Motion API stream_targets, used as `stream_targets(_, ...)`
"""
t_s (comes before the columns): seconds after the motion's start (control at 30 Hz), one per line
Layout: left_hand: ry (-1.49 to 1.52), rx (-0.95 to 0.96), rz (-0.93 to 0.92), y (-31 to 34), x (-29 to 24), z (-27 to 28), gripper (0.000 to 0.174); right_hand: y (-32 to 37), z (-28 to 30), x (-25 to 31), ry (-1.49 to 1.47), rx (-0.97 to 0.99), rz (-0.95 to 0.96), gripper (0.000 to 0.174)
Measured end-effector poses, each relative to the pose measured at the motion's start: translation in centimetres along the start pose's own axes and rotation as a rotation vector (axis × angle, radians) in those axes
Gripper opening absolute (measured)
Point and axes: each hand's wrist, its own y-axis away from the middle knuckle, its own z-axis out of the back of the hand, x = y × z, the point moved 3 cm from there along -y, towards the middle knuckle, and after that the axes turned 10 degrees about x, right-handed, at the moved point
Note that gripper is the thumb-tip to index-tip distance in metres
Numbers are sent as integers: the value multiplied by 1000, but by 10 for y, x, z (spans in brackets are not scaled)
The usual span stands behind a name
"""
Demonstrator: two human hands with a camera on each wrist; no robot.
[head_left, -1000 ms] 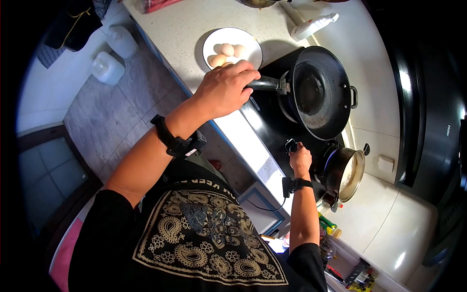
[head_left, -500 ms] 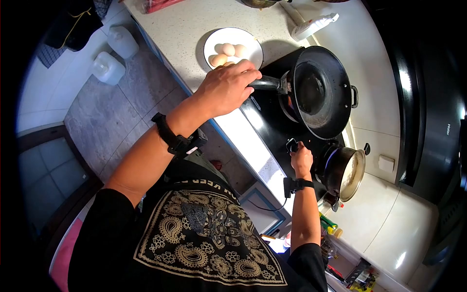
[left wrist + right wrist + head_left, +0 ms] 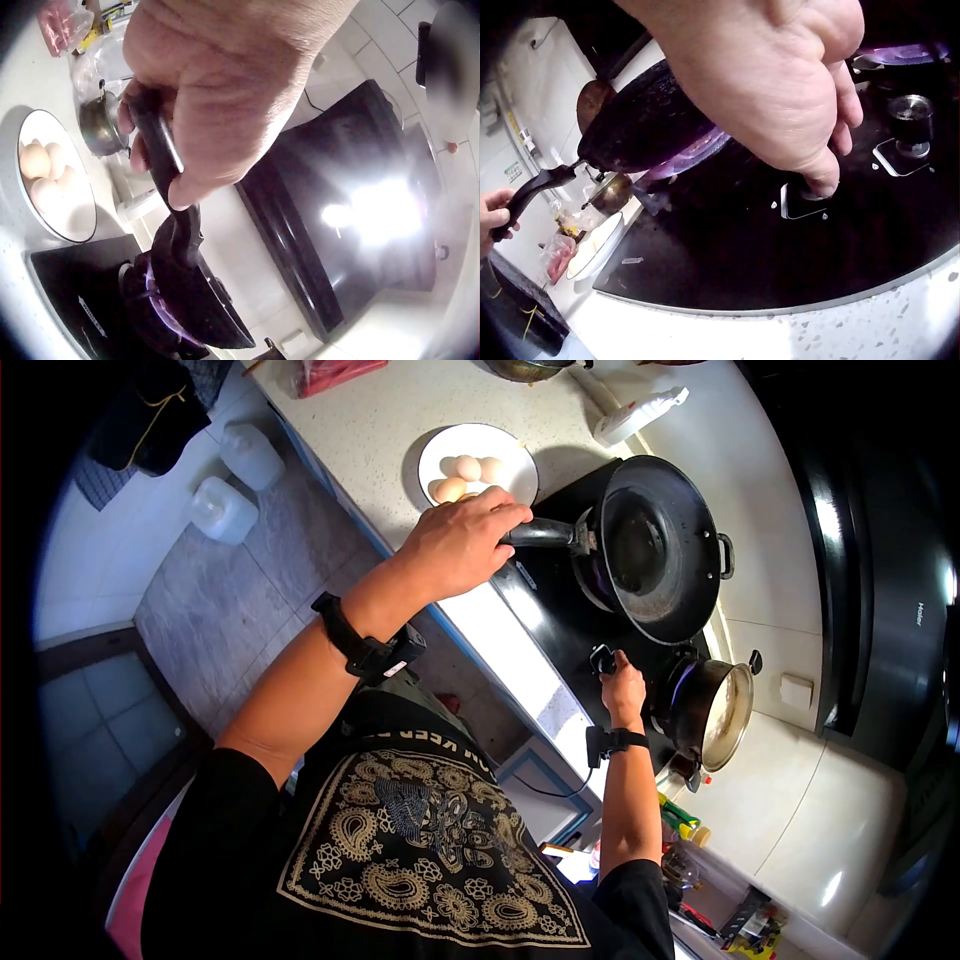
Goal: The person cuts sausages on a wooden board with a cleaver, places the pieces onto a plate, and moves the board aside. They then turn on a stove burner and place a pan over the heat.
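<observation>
The left hand (image 3: 460, 545) grips the black handle (image 3: 543, 533) of a dark wok (image 3: 655, 550). In the left wrist view the fingers wrap around that handle, and the wok is tilted over a burner with a blue-violet flame (image 3: 161, 307). A shiny patch shows on the wok's inner bottom. At the front of the black gas stove (image 3: 727, 255), the right hand (image 3: 625, 690) pinches a stove knob (image 3: 810, 196), which its thumb and fingers partly cover. Beside the left hand stands a white plate (image 3: 500, 442) with several eggs (image 3: 467, 467).
A steel pot (image 3: 725, 715) with pale contents sits on the other burner, which is lit. A second knob (image 3: 911, 116) is beside the right hand. A white bottle (image 3: 640, 417) lies behind the wok. The range hood (image 3: 890, 610) is along the wall.
Both hands keep their holds on the wok handle and the knob. The head view has shifted slightly, and the wok stays at about the same tilt.
</observation>
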Motion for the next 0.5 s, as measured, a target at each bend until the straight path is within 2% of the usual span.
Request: stream_targets(0.5, 41, 71, -37, 1, -6, 17, 36, 8, -13, -10, -103, -81, -2, 57)
